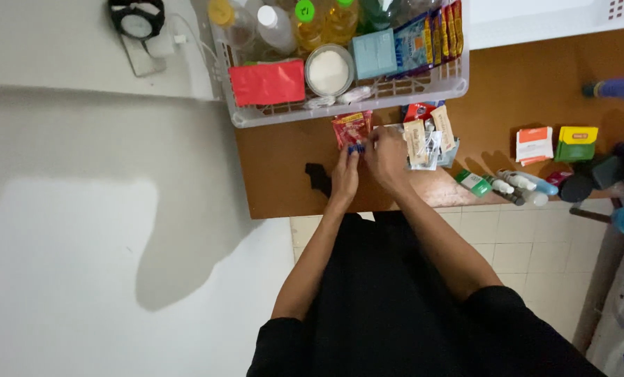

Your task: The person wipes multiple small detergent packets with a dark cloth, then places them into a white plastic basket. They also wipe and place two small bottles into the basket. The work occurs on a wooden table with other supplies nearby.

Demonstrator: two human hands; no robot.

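A small blue object (356,148) was located at the near edge of the red sachet (351,128) on the brown desk (284,174), pinched in the grip of the left hand (344,174). The right hand (387,157) rested just beside it; whether its grip was clenched could not be determined. Beige sachets (427,139) lay immediately right, with the white basket (368,94) of bottles beyond.
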